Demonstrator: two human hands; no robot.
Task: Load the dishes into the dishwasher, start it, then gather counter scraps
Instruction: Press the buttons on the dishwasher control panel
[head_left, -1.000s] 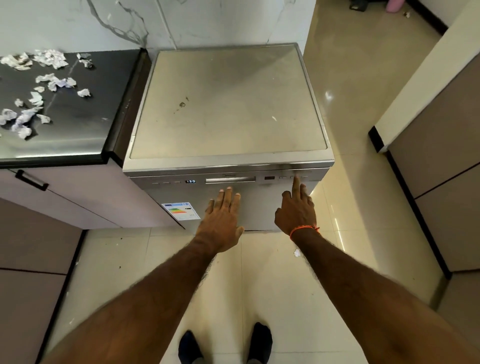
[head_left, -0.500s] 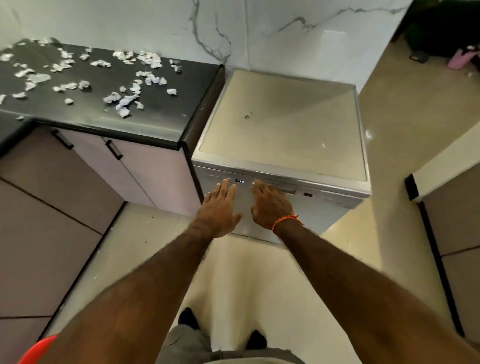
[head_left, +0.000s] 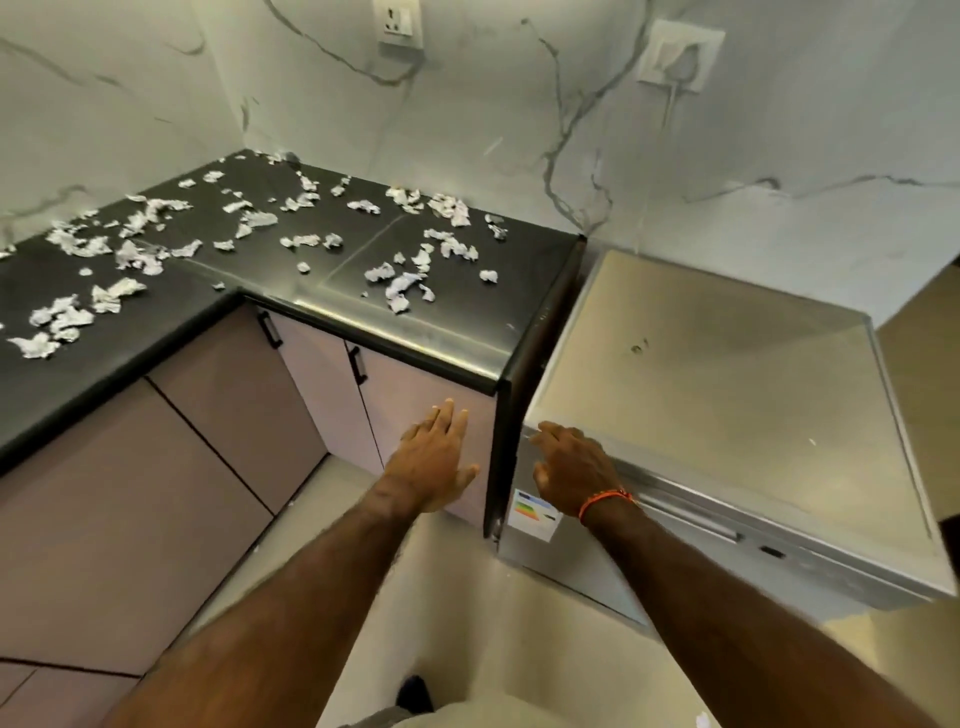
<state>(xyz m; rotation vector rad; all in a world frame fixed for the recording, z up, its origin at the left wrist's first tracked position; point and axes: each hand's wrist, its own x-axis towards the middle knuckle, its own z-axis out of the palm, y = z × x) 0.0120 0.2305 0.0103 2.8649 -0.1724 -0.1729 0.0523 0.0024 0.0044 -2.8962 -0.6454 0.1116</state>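
The steel dishwasher stands at the right with its door closed and a colour label low on its front. My right hand, with an orange band at the wrist, hovers with relaxed fingers at the dishwasher's top left front corner and holds nothing. My left hand is spread flat and empty in front of the pink cabinet door beside the dishwasher. Several crumpled white paper scraps lie scattered over the black L-shaped counter at the left and back.
Pink cabinets with black handles run under the counter. A marble wall carries two sockets above. Beige floor tiles lie below my arms, and my foot shows at the bottom edge.
The view has swung left, bringing the whole scrap-covered counter into sight. Both hands have left the dishwasher's front panel and drifted left; the left hand is now before the cabinet.
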